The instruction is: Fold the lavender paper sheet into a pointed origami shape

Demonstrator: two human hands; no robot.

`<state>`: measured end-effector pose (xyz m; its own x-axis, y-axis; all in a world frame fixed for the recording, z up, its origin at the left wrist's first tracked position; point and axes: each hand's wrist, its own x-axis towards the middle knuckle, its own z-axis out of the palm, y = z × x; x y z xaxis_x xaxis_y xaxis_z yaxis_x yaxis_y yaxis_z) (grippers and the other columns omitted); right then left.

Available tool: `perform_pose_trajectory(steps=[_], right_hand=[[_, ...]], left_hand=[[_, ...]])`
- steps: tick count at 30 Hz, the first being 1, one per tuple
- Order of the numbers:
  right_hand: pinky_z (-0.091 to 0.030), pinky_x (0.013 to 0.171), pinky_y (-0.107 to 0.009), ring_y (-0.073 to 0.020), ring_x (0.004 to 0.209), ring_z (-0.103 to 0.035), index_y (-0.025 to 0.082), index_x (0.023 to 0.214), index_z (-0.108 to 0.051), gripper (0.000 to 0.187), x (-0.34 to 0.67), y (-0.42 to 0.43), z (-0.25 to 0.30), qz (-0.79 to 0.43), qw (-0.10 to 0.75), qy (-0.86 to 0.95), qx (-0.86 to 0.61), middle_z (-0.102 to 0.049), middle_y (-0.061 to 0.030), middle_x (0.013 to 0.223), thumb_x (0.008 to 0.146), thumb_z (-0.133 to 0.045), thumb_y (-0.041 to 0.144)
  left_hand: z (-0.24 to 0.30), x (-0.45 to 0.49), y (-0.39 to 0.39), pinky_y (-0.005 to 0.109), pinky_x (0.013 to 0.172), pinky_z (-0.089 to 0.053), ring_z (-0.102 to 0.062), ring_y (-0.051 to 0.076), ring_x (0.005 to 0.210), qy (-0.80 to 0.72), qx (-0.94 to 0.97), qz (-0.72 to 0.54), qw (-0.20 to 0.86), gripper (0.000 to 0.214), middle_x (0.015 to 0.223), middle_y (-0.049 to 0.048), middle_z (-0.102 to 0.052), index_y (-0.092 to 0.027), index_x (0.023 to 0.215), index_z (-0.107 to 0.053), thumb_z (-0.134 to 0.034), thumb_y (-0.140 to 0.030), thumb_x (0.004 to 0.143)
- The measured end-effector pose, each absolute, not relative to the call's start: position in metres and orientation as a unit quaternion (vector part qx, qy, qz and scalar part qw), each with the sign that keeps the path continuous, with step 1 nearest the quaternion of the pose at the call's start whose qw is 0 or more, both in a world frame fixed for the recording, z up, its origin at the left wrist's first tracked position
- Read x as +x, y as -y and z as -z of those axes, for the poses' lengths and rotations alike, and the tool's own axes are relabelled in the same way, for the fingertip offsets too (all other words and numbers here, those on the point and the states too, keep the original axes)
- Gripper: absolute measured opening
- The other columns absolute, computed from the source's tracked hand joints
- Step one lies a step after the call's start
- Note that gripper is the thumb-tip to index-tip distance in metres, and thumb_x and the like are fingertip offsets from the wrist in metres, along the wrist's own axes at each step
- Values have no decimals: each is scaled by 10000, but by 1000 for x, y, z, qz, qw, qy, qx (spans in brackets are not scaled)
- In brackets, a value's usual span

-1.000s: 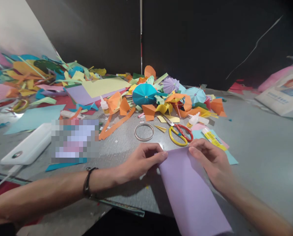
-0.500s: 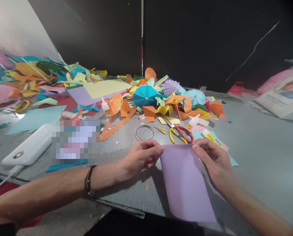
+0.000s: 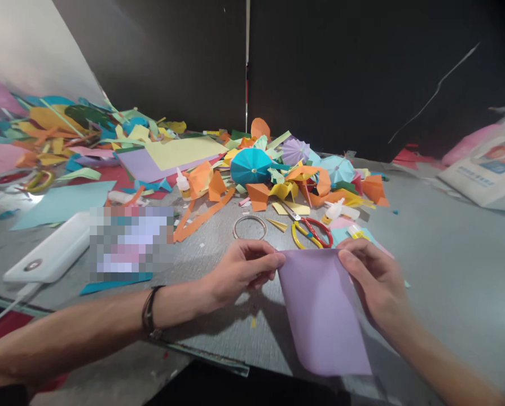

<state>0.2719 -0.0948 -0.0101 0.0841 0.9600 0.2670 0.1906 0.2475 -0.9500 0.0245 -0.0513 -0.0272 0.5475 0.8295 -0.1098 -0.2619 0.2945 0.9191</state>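
The person's left hand point(image 3: 246, 268) and right hand point(image 3: 374, 276) pinch the top edge of a purple sheet point(image 3: 325, 310), one at each end; it hangs closer in than the scissors point(image 3: 309, 235). Light, even tension should keep it uncreased.

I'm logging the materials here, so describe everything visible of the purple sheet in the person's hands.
The purple sheet looks like thin, plain paper, with no print visible. Its far edge runs nearly straight between the left hand and right hand, each pinching it near a corner. The rest slopes toward the person, bowing, over the grey table's near edge. Whether its lower end touches anything is unclear.
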Motion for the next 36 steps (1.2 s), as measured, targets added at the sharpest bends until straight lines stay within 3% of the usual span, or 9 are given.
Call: perform_pose_trajectory(steps=[8, 16, 36], right_hand=[[-438, 622, -261, -156, 746, -552, 266, 822, -691, 207, 271, 94, 8, -337, 549, 592, -484, -607, -13, 861, 943, -733, 429], [-413, 506, -258, -122, 583, -455, 257, 819, -682, 229, 269, 94, 6, -337, 534, 603, -488, -580, 1, 811, 947, -725, 441], [-422, 557, -261, -144, 637, -499, 261, 808, -673, 255, 268, 97, 3, -353, 523, 590, -503, -591, -1, 785, 944, -714, 473]], left_hand=[[20, 20, 53, 190, 431, -275, -418, 35, 459, -289, 530, -378, 702, 300, 608, -17, -599, -133, 702, -700, -801, -359, 871], [22, 22, 52, 190, 423, -275, -405, 40, 446, -311, 517, -386, 698, 314, 577, -46, -547, -142, 739, -676, -805, -404, 852], [26, 22, 51, 188, 410, -237, -352, 39, 433, -310, 469, -366, 742, 353, 530, -61, -487, -156, 728, -624, -843, -421, 804]])
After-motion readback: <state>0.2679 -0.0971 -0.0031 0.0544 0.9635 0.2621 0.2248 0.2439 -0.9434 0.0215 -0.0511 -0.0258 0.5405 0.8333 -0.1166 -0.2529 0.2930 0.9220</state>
